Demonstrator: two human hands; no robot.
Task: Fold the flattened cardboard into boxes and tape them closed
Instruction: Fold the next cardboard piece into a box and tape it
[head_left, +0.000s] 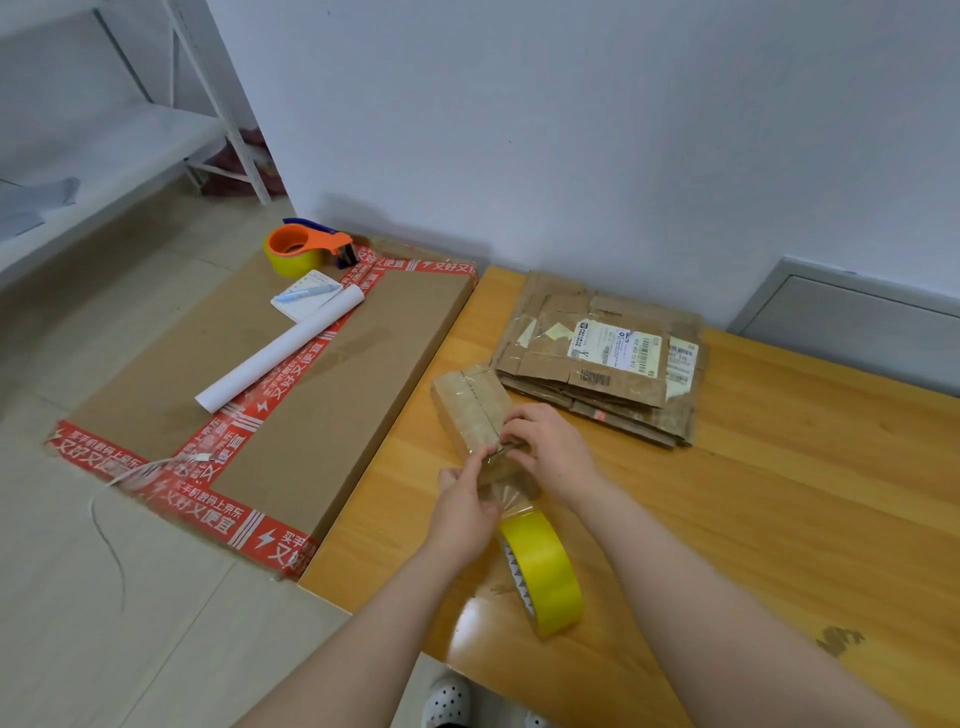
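Touching fingers (511, 434): small box (470, 410), tape strip (511, 493).

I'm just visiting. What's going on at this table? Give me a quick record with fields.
Surface: wooden table
Being taped: small box
Right hand: grips the small box's near end
Left hand: at the tape strip, grip unclear
Yellow tape roll: on edge beside the hands
Waiting: stack of flattened cardboard, behind
Spare: orange tape dispenser on the big carton alongside
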